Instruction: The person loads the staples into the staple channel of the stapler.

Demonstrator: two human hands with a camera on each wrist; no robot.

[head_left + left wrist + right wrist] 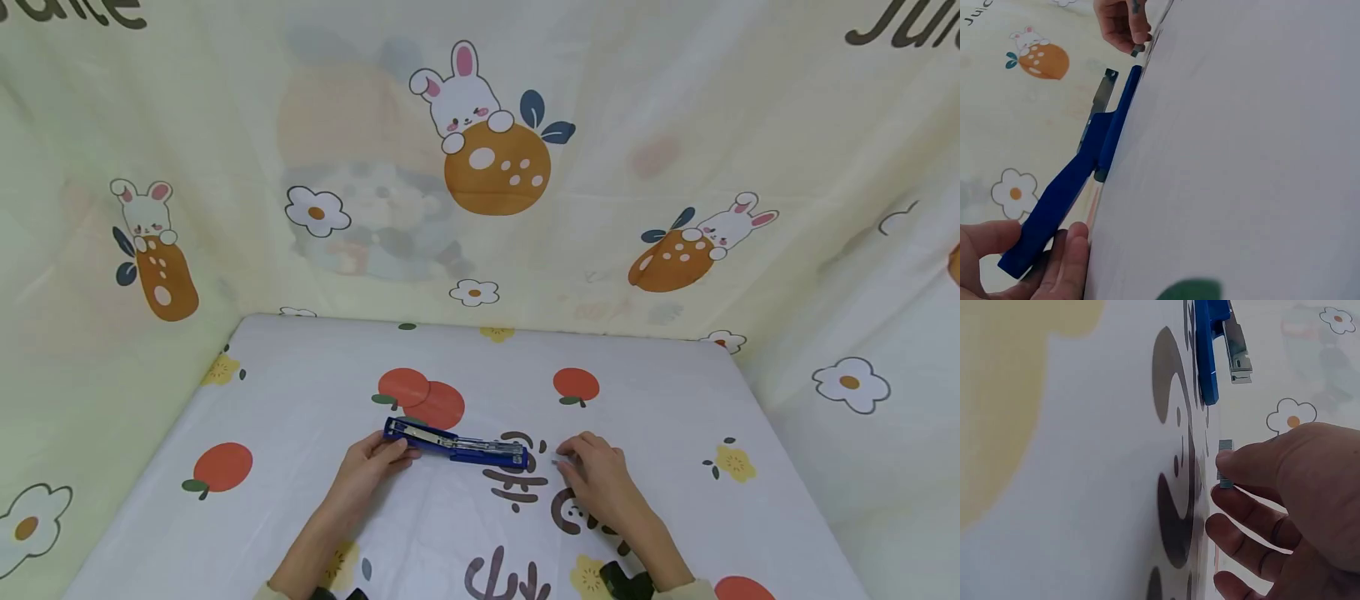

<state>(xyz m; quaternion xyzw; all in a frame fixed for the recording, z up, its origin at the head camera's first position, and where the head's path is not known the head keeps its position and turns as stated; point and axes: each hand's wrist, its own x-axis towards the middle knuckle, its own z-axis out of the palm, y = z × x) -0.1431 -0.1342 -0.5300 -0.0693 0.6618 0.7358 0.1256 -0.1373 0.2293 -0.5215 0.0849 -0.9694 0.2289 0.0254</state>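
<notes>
A blue stapler (pixel 457 445) lies opened out on the white cloth, its top arm swung back and the metal staple channel (pixel 1235 350) exposed. My left hand (pixel 373 460) grips the end of its top arm between thumb and fingers, as the left wrist view (pixel 1041 262) also shows. To the right of the stapler's base, my right hand (pixel 600 475) pinches a small strip of staples (pixel 1225 447) between thumb and forefinger. The strip is apart from the stapler. Its lower part is partly hidden by the thumb.
A white cloth (pixel 300 417) printed with red fruit and yellow flowers covers the table. Patterned curtains (pixel 360 250) rise at the back and both sides. Dark wrist straps (pixel 626 581) show at the bottom of the head view.
</notes>
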